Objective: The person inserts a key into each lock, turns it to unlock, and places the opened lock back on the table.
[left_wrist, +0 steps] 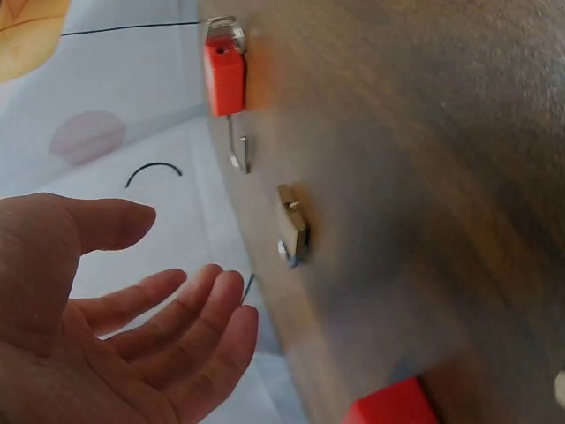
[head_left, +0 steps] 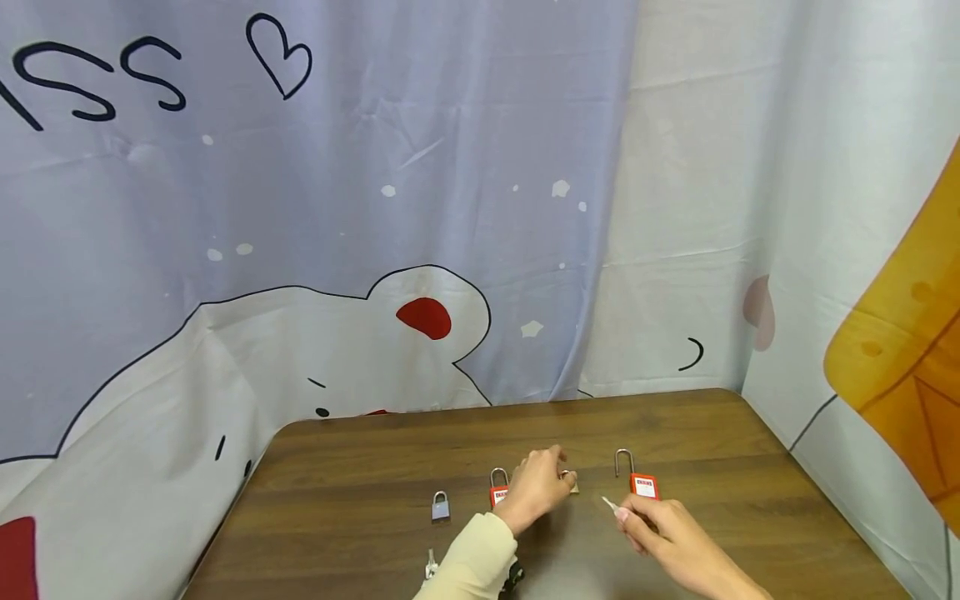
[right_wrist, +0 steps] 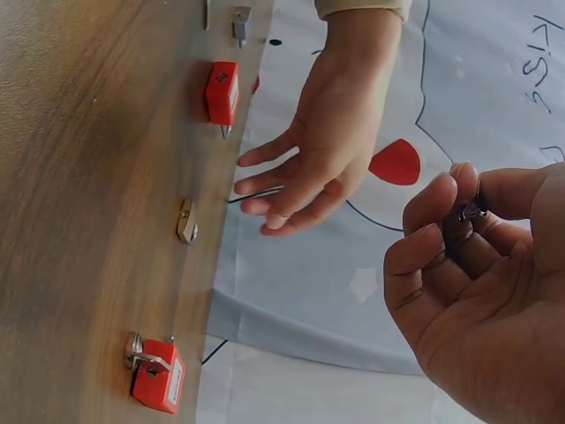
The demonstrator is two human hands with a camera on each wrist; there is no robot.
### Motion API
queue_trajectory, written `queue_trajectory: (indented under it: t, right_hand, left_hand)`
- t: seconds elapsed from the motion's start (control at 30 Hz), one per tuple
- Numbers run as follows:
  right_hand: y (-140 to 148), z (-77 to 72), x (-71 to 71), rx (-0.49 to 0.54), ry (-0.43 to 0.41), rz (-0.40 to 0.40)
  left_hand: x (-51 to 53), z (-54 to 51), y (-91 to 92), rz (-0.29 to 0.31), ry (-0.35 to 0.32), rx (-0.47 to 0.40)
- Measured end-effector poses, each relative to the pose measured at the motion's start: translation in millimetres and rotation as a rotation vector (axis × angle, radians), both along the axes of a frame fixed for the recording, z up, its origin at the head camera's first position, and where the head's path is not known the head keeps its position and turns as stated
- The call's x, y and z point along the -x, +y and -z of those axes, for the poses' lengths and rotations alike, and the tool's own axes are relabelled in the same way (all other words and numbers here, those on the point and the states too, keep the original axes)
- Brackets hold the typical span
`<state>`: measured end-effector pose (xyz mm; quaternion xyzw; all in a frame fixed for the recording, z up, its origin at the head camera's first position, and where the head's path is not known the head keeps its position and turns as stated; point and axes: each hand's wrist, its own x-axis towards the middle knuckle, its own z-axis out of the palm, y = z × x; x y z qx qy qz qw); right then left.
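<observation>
My left hand (head_left: 536,483) is held over the table beside a small brass padlock (head_left: 575,489). In the left wrist view its fingers (left_wrist: 216,327) are loosely bent, with the brass padlock (left_wrist: 293,221) beyond them and not touched. My right hand (head_left: 671,537) pinches a small key (head_left: 610,503) between thumb and fingers; in the right wrist view the key (right_wrist: 470,211) is mostly hidden by the fingers. Just beyond the right hand lies a red padlock (head_left: 644,486) with its shackle open; a key ring (right_wrist: 134,350) hangs at its keyhole end.
Another red padlock (head_left: 498,495) lies behind my left wrist, its shackle closed. Left of it is a grey padlock (head_left: 440,507). Keys (head_left: 431,564) and a dark object (head_left: 514,575) lie near the left sleeve. A printed curtain (head_left: 450,167) hangs behind the wooden table (head_left: 337,475).
</observation>
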<state>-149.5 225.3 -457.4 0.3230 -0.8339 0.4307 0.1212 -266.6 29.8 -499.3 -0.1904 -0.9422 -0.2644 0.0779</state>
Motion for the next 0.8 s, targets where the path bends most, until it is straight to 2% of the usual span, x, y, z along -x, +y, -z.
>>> queue_trajectory:
  t: [0.2,0.33,0.53,0.8]
  right_hand:
    - [2,2.9,0.1,-0.013,-0.003,0.013]
    - [2,4.7,-0.3,-0.011,0.002,0.014]
    - [3,6.0,-1.1,-0.006,-0.013,0.016]
    - [6,7.8,-0.2,-0.004,-0.006,0.013]
  left_hand:
    - [4.6,14.1,7.2,-0.057,-0.023,0.037]
    - [7.3,22.2,11.4,-0.083,-0.036,0.022]
    - [10.3,28.3,16.7,-0.121,-0.045,0.006]
    - [13.8,33.5,23.7,-0.132,-0.019,0.057]
